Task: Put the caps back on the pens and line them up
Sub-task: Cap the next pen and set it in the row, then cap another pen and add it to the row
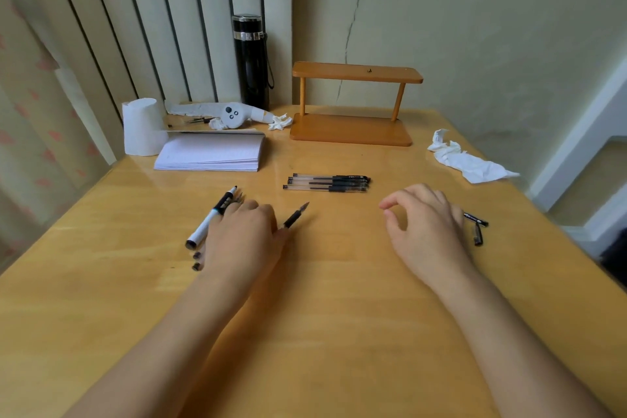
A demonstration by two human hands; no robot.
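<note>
Three capped black pens point(327, 183) lie side by side in a neat row at the table's middle. My left hand point(242, 237) rests palm down over several loose pens. Its thumb and fingers pinch an uncapped black pen point(294, 216) whose tip points up and to the right. A white marker pen point(209, 219) lies just left of that hand, and more pen tips point(239, 198) and pen ends point(196, 261) stick out from under it. My right hand point(424, 224) hovers with its fingers curled and apart, holding nothing. Two black caps point(477, 227) lie just right of it.
At the back stand a wooden two-tier rack point(353, 127), a black flask point(251, 61), a tissue roll point(142, 125) and a notepad point(212, 154). A crumpled tissue point(466, 159) lies at the right. The table's right edge point(556, 234) is close to the caps.
</note>
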